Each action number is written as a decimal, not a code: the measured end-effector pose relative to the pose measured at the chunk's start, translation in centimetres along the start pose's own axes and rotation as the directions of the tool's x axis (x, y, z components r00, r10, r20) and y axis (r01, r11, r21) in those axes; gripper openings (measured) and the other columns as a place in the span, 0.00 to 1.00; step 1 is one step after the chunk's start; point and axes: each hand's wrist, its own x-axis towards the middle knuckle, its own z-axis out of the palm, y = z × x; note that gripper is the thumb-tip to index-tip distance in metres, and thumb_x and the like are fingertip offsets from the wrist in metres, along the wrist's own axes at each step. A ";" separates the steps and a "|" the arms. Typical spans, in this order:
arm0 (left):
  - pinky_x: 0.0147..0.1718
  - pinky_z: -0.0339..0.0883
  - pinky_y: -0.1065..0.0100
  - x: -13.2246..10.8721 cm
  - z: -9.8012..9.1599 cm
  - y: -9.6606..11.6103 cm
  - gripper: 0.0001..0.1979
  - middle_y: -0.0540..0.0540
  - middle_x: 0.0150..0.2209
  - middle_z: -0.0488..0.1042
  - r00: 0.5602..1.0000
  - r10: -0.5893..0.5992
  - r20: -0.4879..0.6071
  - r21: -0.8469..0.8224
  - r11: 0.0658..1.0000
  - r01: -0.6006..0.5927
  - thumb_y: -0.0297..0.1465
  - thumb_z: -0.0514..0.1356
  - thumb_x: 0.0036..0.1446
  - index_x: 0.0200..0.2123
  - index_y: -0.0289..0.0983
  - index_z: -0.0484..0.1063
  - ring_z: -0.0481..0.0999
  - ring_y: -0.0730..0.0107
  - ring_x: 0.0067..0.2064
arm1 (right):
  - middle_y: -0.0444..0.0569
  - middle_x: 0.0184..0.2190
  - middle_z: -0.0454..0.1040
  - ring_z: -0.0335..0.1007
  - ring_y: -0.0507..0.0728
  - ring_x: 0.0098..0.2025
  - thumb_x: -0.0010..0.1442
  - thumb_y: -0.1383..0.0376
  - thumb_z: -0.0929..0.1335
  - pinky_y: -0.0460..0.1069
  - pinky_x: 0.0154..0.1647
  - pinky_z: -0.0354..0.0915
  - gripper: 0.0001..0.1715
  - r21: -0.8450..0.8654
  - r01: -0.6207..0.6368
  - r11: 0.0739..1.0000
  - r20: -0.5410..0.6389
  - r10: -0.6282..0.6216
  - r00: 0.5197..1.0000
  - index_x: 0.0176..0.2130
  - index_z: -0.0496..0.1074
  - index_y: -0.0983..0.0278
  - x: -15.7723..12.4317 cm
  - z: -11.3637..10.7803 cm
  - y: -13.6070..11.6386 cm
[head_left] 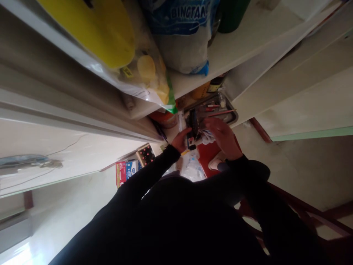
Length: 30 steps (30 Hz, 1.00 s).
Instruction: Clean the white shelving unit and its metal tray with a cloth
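Observation:
Both my arms, in black sleeves, reach up from the bottom of the view and meet below a shelf. My left hand is closed round a small dark object that has a red and white part at its lower end. My right hand is curled beside it, with its fingers on the same dark object and on a crumpled white piece. I cannot make out what the dark object is. Just beyond my hands lies a grey tray holding pens and thin tools.
A white shelf above carries a blue and white bag, a yellow item, a clear bag with yellow contents and a green container. Coloured boxes and a red surface lie below. Dark wooden rails run at the lower right.

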 end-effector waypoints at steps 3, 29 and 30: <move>0.68 0.81 0.51 -1.0 -0.3 -0.2 0.07 0.38 0.43 0.91 0.996 -0.088 0.013 -0.047 0.995 0.089 0.32 0.70 0.63 0.41 0.35 0.85 0.91 0.48 0.57 | 0.54 0.67 0.80 0.77 0.70 0.69 0.63 0.38 0.78 0.70 0.74 0.72 0.42 0.035 0.019 0.999 0.059 -0.021 0.998 0.67 0.78 0.52 -2.2 1.8 0.7; 0.62 0.85 0.54 -2.8 -5.5 -1.7 0.08 0.38 0.41 0.90 0.989 -0.052 -0.141 -0.054 0.998 0.045 0.29 0.74 0.61 0.42 0.33 0.85 0.93 0.49 0.52 | 0.60 0.70 0.75 0.61 0.77 0.69 0.71 0.53 0.75 0.70 0.65 0.60 0.13 -0.833 0.295 0.468 0.234 -0.186 0.954 0.45 0.85 0.59 -2.0 -0.2 6.1; 0.62 0.85 0.54 -2.6 -5.6 -1.7 0.07 0.38 0.40 0.90 0.988 -0.054 -0.144 -0.053 0.997 0.047 0.29 0.74 0.61 0.42 0.32 0.85 0.93 0.49 0.52 | 0.60 0.70 0.75 0.60 0.77 0.69 0.71 0.53 0.74 0.69 0.65 0.60 0.14 -0.849 0.297 0.438 0.236 -0.189 0.953 0.45 0.85 0.59 -2.1 -0.6 6.3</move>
